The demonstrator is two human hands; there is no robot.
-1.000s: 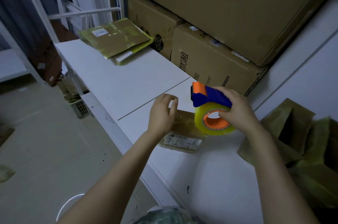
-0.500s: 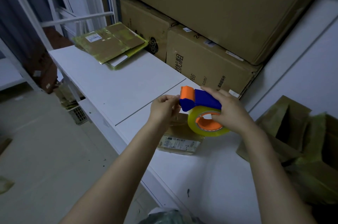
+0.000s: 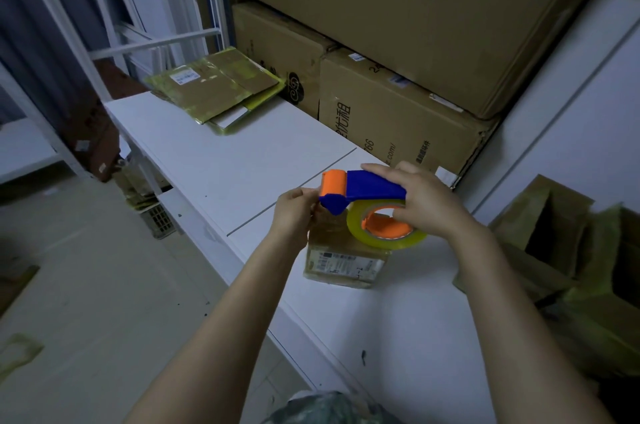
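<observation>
A blue and orange tape dispenser [image 3: 367, 189] with a roll of clear yellowish tape [image 3: 384, 233] is held just above a small taped cardboard parcel [image 3: 343, 262] that lies on the white table [image 3: 225, 160]. My right hand [image 3: 426, 202] grips the dispenser's blue body and the roll from the right. My left hand [image 3: 294, 215] is at the dispenser's orange front end, fingertips curled together there; the tape end itself is too small to make out.
Large cardboard boxes [image 3: 398, 118] are stacked against the wall behind the table. A flat taped package [image 3: 214, 87] lies at the table's far left corner. Crumpled brown packaging [image 3: 571, 250] sits at the right. A white metal rack [image 3: 114, 53] stands to the left over the floor.
My left hand rose from the parcel to the dispenser's orange front end. The dispenser tilted and shifted slightly left, and the camera view shifted a little.
</observation>
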